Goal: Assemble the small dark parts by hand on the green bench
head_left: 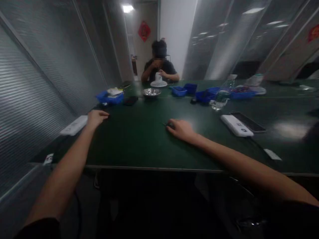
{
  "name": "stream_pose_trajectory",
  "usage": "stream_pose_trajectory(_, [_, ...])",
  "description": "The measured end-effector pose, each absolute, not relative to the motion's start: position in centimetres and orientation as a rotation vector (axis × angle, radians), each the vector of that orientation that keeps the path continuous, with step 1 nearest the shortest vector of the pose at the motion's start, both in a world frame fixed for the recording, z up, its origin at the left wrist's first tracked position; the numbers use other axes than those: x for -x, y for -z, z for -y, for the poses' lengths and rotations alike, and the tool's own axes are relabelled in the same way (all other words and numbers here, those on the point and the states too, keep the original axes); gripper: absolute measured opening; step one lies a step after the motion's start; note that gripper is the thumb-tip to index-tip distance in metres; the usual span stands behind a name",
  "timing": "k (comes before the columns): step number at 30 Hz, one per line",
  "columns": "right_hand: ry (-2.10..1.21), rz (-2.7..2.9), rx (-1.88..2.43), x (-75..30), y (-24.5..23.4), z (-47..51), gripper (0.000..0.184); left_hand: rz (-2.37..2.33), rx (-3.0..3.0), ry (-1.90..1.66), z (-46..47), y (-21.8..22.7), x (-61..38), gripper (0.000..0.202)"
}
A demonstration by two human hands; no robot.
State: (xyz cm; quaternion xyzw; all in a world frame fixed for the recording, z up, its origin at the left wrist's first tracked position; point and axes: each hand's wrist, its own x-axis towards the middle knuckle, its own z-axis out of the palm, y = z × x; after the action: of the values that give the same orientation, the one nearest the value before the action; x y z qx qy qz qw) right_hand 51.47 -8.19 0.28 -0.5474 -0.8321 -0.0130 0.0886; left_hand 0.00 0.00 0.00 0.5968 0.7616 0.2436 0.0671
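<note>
Both my arms reach out over a dark green table [139, 146]. My left hand [96, 118] is curled near the table's left side, next to a white power bank [74, 125]; what it holds, if anything, is hidden. On the table's middle rests my right hand [181, 129], fingers closed over a small dark object [169, 125] that I cannot make out.
Across the table a person [159, 68] sits handling a white object [158, 80]. Blue trays [111, 98] [206, 94], a metal bowl [151, 92], a water bottle [221, 94], a second white power bank [236, 125] and a phone [248, 121] lie about. Glass walls flank the left side.
</note>
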Motion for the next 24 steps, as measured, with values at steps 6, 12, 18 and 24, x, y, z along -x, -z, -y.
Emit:
stream_pose_trajectory(6, [-0.03, 2.485, 1.61, -51.4, -0.8, 8.7, 0.039, -2.301, -1.857, -0.828, 0.2, 0.1, -0.1, 0.028])
stream_pose_trajectory(12, [-0.078, 2.486, 1.607, -51.3, -1.3, 8.9, 0.039, -2.366, -1.806, -0.837, 0.6, -0.5, -1.0, 0.026])
stream_pose_trajectory(18, [-0.116, 2.482, 1.598, -51.3, -1.7, 9.1, 0.039, -2.363, -1.801, -0.851, 0.6, -0.5, -1.3, 0.03])
stream_pose_trajectory(24, [-0.094, 2.472, 1.582, -51.4, -1.1, 8.8, 0.038, -2.31, -1.821, -0.894, 0.2, 0.0, -0.7, 0.04])
